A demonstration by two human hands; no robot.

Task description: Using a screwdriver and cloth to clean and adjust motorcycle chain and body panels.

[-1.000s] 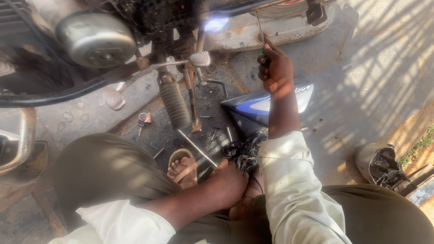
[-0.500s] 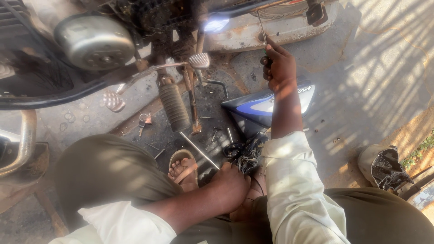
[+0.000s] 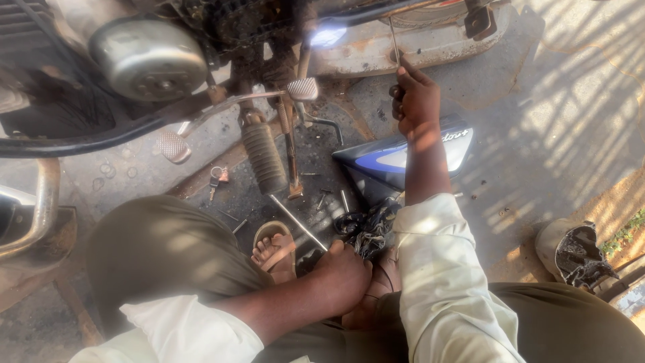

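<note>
My right hand point(image 3: 416, 101) reaches up to the underside of a motorcycle point(image 3: 148, 60) and grips the dark handle of a screwdriver point(image 3: 393, 40). Its thin shaft points up at the rusty grey frame plate point(image 3: 416, 47). My left hand point(image 3: 342, 275) is low by my sandalled foot point(image 3: 272, 252), back to the camera and fingers curled down beside a tangle of dark wires point(image 3: 366, 228). A long metal rod point(image 3: 295, 220) ends right at this hand. What the fingers hold is hidden.
A blue side panel point(image 3: 390, 160) lies on the ground under my right forearm. A ribbed rubber footpeg point(image 3: 263, 158), a foot pedal point(image 3: 304, 87), keys point(image 3: 218, 176) and several loose bolts lie around. A worn shoe point(image 3: 578, 255) sits at right.
My right hand has crept slightly up toward the frame with the screwdriver. My left hand stays in the same spot.
</note>
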